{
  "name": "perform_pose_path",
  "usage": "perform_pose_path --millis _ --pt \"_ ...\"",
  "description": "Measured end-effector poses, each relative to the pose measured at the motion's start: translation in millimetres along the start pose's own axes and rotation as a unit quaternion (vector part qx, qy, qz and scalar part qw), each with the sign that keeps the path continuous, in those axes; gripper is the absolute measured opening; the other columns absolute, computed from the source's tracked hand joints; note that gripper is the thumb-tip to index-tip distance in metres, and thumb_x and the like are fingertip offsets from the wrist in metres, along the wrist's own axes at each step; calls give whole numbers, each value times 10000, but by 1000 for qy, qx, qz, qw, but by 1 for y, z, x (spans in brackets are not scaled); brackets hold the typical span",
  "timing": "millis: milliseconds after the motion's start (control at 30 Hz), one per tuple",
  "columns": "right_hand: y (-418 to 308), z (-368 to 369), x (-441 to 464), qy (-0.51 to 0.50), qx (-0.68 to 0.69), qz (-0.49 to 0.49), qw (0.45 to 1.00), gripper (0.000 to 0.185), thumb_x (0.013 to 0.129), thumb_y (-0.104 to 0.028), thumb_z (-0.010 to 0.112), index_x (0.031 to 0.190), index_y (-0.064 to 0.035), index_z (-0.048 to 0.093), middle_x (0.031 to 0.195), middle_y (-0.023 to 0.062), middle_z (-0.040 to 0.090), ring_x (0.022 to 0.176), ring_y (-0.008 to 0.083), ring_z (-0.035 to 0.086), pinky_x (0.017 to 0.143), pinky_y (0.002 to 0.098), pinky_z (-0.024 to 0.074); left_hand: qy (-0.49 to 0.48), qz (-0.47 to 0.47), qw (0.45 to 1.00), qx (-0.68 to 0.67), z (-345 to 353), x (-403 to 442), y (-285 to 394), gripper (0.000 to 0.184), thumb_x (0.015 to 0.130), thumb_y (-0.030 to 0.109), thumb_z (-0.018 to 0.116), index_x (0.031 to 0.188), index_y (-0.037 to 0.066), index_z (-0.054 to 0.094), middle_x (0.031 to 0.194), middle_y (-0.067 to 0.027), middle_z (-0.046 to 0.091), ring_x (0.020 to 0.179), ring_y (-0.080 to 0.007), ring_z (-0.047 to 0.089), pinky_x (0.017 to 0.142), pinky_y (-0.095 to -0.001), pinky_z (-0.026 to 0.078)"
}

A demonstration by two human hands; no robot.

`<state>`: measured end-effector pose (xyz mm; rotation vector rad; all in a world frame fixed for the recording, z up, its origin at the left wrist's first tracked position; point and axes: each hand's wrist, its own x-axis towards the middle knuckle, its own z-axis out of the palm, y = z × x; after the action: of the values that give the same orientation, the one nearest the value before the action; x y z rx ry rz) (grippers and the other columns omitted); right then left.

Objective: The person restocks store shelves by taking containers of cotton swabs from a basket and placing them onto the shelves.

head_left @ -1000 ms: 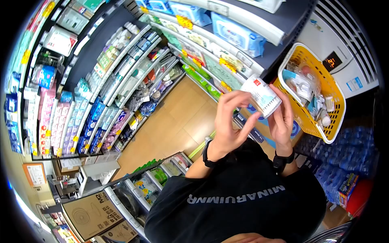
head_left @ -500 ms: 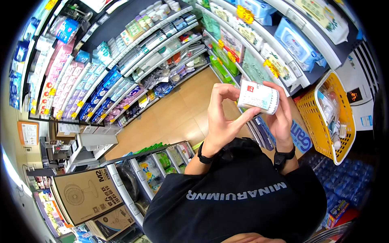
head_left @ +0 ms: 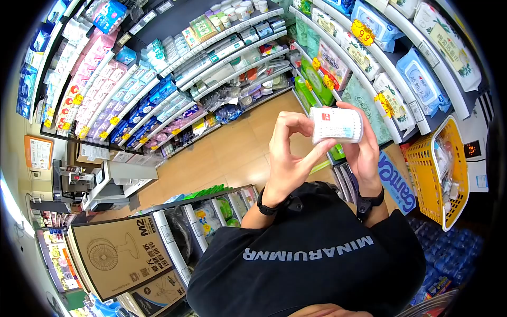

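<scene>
A small clear cylindrical tub of what look like cotton swabs (head_left: 338,126), with a white label and a red mark, lies on its side between my two hands in front of my chest. My left hand (head_left: 289,153) grips its left end, thumb along the lower edge and fingers curled at the upper left. From the right, my right hand (head_left: 365,153) closes round the other end, its fingers partly hidden behind the tub. Each wrist wears a black band.
A yellow basket (head_left: 424,164) holding packaged goods stands at the right. Shelves of pink and blue packs (head_left: 113,79) curve along the left; wipes packs (head_left: 420,79) fill the right shelves. A fan carton (head_left: 119,253) is at the lower left, near the tiled floor (head_left: 222,158).
My view has turned, so the shelves and basket sit differently in the picture. The tub has tilted to lie more level, and both hands still hold it.
</scene>
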<state>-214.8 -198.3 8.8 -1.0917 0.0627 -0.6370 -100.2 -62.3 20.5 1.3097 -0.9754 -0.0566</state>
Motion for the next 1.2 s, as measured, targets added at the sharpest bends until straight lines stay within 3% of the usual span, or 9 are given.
perform_pose_path --millis 300,367,400,533,833,1033,1200 --pt "15 22 12 24 -3 13 1000 446 1112 -258 430 1456 26 443 1455 127 521 1348 189 507 1135 343 399 8 -6 1000 8 -28 6 -8 490 796 13 856 1159 29 527 1079 -68 564 970 -154 597 850 -303 518" --pt "16 26 16 25 -16 21 999 436 1111 -248 436 1450 26 450 1448 125 526 1336 181 513 1126 335 405 42 -64 997 -1 -32 10 -3 493 835 12 821 1231 20 529 1129 -74 582 1033 -159 609 877 -311 527" --pt "15 30 18 26 -57 9 998 422 1101 -236 467 1429 29 467 1423 126 544 1311 176 528 1113 331 411 42 -78 996 -3 -36 11 -6 500 890 38 772 1322 8 523 1195 -96 608 1080 -165 622 907 -318 533" --pt "13 35 24 9 -188 -19 982 392 1056 -197 582 1360 41 515 1340 134 596 1230 171 578 1061 325 445 21 -104 994 1 -45 13 -16 549 877 120 791 1352 -17 552 1177 -124 630 1027 -203 668 864 -327 563" --pt "20 50 29 36 -232 -17 972 411 1015 -230 668 1318 24 556 1279 130 626 1167 187 619 941 321 519 4 -168 983 -70 -56 10 -17 636 831 168 839 1350 -26 527 1237 -151 623 1078 -207 657 933 -352 574" --pt "18 52 33 9 -324 -84 942 469 1068 -326 557 1370 32 535 1359 153 588 1252 227 581 1068 369 443 -6 -200 966 -162 -58 9 -24 630 870 141 794 1391 -16 477 1326 -133 531 1169 -220 605 979 -372 558" --pt "22 57 24 37 -290 -47 955 484 1088 -339 503 1405 27 501 1420 183 548 1325 246 535 1117 387 396 -14 -223 942 -249 -57 3 -21 611 897 118 757 1414 -3 454 1345 -124 496 1198 -232 584 990 -384 550"
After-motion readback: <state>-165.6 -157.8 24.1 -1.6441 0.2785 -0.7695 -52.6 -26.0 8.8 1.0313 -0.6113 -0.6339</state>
